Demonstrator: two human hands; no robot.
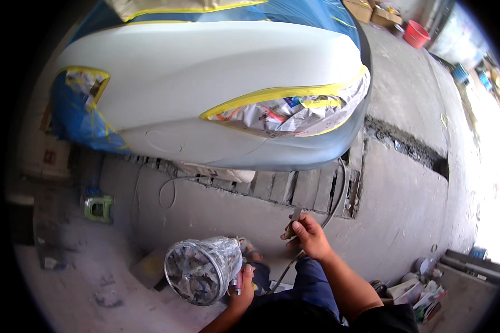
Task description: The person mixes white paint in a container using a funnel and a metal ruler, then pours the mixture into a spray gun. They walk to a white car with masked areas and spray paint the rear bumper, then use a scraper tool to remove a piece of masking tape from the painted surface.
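Low in front of me, my left hand [241, 286] is wrapped around the reddish grip of a round-mouthed tool [203, 272]. Crinkled clear plastic covers its drum-shaped body, and a pale ring rims the wide mouth facing left. To the right and a little higher, my right hand [311, 237] pinches a small flat grey piece with a brownish end [293, 225]; its exact kind is unclear. A dark hose [339, 194] curves down past that hand toward my legs. Beyond both hands stands a grey-white car bumper [178, 72], its openings covered with printed paper and yellow tape [283, 114].
Blue sheeting [86, 119] drapes the car. Below the bumper runs a slatted floor grating [294, 188], with a floor channel [405, 147] farther right. A green stool [98, 208] stands left, a red bucket [416, 34] far right, and clutter [414, 288] lower right.
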